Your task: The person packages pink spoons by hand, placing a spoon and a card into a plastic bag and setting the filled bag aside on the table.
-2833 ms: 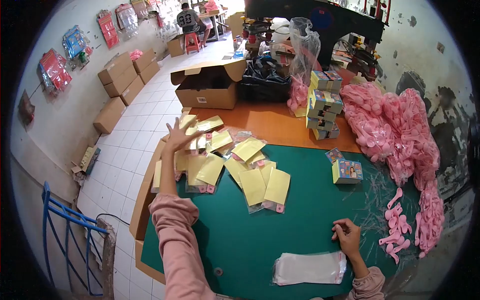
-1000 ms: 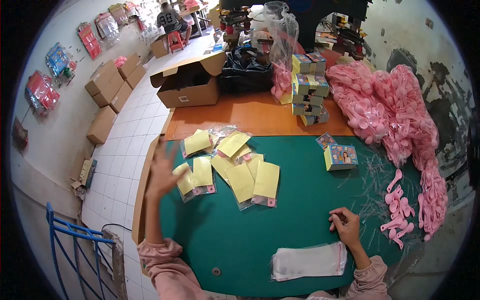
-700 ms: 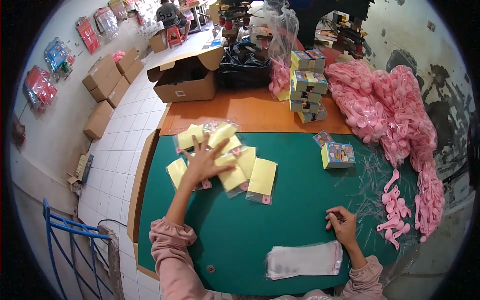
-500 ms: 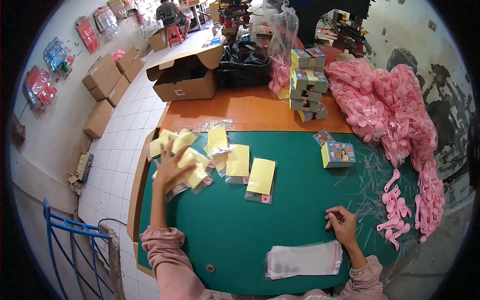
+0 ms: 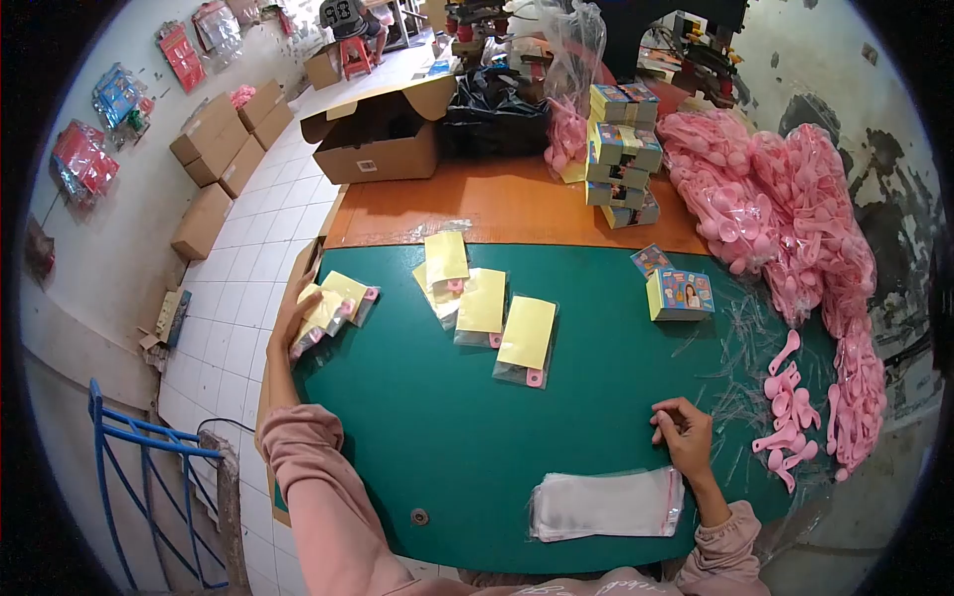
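While my left hand [image 5: 290, 316] is curving around the outer side of a bunch of yellow-card packets [image 5: 345, 288], my right hand [image 5: 688, 437] is resting far from it, near the stack of clear sleeves [image 5: 606, 505], and is holding nothing. My hands are staying well apart. The left fingers are partly hiding behind the packets, so I can't tell how firmly they're closing; the right fingers are curling loosely, and I can't tell whether the thumb is touching them.

The bunch is lying at the left edge of the green-topped desk [image 5: 447, 437], its packets overlapping at slanting angles, with several pink ends pointing towards the desk's middle or towards me. To its right, four loose packets [image 5: 527, 333] are lying flat. The nearest one is running lengthwise away from me, its far end leaning slightly right and its pink end pointing my way, at the near right corner. The two in front of the others are also pointing their pink ends towards me.

Compared with half a second ago, the bunch is sitting farther left and closer together, my left hand is reaching around its side instead of spreading over it, and a wider strip of green is separating it from the loose packets.
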The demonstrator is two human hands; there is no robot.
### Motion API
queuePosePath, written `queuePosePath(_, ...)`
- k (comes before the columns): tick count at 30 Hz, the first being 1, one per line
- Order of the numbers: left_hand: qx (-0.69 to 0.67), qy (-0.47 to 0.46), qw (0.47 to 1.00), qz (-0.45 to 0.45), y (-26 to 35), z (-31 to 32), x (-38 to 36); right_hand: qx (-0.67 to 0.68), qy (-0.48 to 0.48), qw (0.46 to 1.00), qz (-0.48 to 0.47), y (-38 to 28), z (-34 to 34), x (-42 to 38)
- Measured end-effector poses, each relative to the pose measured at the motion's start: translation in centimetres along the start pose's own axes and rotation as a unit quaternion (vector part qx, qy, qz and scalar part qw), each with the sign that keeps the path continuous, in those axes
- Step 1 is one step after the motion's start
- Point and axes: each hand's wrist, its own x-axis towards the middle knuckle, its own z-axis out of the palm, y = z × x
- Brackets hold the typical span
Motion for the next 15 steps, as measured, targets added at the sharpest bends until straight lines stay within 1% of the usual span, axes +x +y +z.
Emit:
queuePosePath(1, -0.096, -0.035, 0.993, -0.061, -0.3, -0.3, 0.2, 0.001, -0.001, 1.000, 0.003, 0.0, 0.0, 0.0)
queuePosePath(2, -0.138, -0.038, 0.988, -0.057, -0.7, -0.5, 0.5, -0.014, -0.005, 1.000, -0.001, 0.0, -0.1, 0.1)
queuePosePath(3, -0.137, -0.038, 0.988, -0.060, -1.0, -0.8, 0.7, -0.029, -0.010, 1.000, -0.005, -0.1, -0.1, 0.1)
queuePosePath(4, -0.043, 0.001, 0.995, -0.089, 0.7, -0.8, 0.3, -0.029, -0.012, 1.000, -0.003, -0.1, -0.1, 0.0)
queuePosePath(5, 0.050, 0.041, 0.991, -0.117, 1.8, -0.7, 0.2, -0.025, -0.011, 1.000, 0.000, -0.1, -0.2, 0.1)
queuePosePath(6, 0.135, 0.059, 0.988, -0.055, 1.2, -1.6, 1.2, -0.021, -0.010, 1.000, 0.003, -0.1, -0.2, 0.1)
queuePosePath(7, 0.137, 0.059, 0.987, -0.058, 0.4, -2.0, 2.1, -0.020, -0.012, 1.000, 0.005, 0.1, -0.1, 0.0)
queuePosePath(8, 0.250, 0.090, 0.964, -0.001, 0.8, -1.9, 2.7, -0.017, -0.009, 1.000, -0.001, 0.2, -0.1, 0.1)
queuePosePath(9, 0.358, 0.120, 0.924, 0.057, 0.9, -1.7, 3.0, -0.013, -0.006, 1.000, -0.007, 0.3, -0.2, 0.2)
queuePosePath(10, 0.454, 0.131, 0.881, 0.020, 1.0, 0.0, 2.1, -0.013, -0.007, 1.000, -0.008, 0.3, -0.1, 0.2)
queuePosePath(11, 0.544, 0.052, 0.837, 0.013, 0.0, 1.2, 1.1, -0.019, -0.007, 1.000, -0.011, 0.2, -0.2, 0.2)
queuePosePath(12, 0.484, 0.077, 0.867, -0.093, 5.9, 5.1, -3.2, -0.025, -0.009, 1.000, -0.012, 0.2, -0.3, 0.2)
queuePosePath(13, 0.452, 0.009, 0.890, -0.062, 6.6, 6.5, -4.7, -0.024, -0.010, 1.000, -0.011, 0.3, -0.2, 0.2)
queuePosePath(15, 0.441, 0.086, 0.894, -0.008, 5.8, 7.8, -6.1, -0.028, -0.008, 1.000, -0.006, 0.4, -0.2, 0.1)
